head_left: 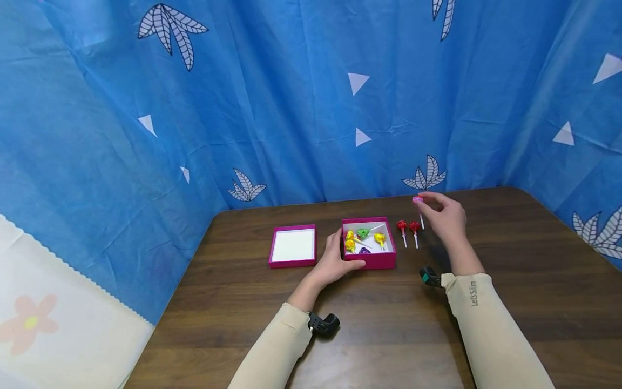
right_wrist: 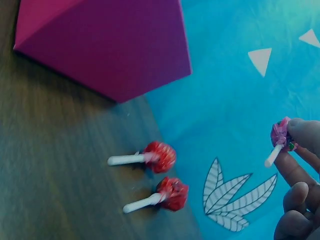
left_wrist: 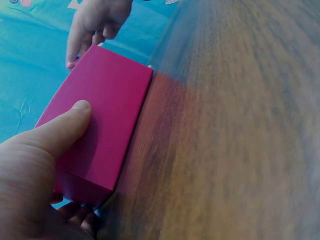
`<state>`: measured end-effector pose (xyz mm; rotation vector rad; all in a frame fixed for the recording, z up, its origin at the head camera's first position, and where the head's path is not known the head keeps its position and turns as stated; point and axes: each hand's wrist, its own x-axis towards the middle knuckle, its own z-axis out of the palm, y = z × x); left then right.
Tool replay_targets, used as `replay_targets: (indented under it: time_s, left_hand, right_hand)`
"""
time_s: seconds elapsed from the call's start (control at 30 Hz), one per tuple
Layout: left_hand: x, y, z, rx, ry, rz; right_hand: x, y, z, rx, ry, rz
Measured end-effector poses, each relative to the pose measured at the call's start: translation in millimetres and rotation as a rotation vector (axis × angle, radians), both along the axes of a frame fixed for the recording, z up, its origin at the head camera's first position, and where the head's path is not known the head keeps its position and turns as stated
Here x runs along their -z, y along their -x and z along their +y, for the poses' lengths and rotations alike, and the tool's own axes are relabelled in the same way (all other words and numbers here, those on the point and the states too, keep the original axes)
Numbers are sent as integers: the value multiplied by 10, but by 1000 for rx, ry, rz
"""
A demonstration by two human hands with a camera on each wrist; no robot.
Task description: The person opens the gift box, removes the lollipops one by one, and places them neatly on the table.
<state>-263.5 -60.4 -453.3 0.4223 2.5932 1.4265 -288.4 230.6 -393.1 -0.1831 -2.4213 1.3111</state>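
My right hand (head_left: 447, 219) pinches a pink lollipop (head_left: 417, 200) by its wrapped head, held up with the white stick pointing down. In the right wrist view, thumb and finger meet on the pink lollipop (right_wrist: 281, 135). Two red lollipops (head_left: 401, 225) lie side by side on the table, just right of a magenta box (head_left: 371, 262). My left hand (head_left: 332, 262) grips this box at its left corner, thumb on the front wall and fingers along the left side. Inside the box are several lollipops: yellow ones (head_left: 379, 237), a green one (head_left: 363, 233) and a purple one (head_left: 364, 250).
A magenta box lid (head_left: 292, 263), white inside, lies open side up to the left of the box. The brown wooden table (head_left: 379, 335) ends at a blue curtain (head_left: 301, 135) behind. A pale cloth (head_left: 63, 324) hangs at the left.
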Motion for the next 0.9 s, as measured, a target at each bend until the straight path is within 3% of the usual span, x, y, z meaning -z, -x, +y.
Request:
replay_targets:
  time_s: [0.4,0.9]
  left_hand:
    - [25,-1,-13,4,-9,-8]
    - [11,6,-2,19,-5,-1]
  right_hand:
    - [313,76,171,-1,-3,-76]
    - [512,82,256,-2,51,-178]
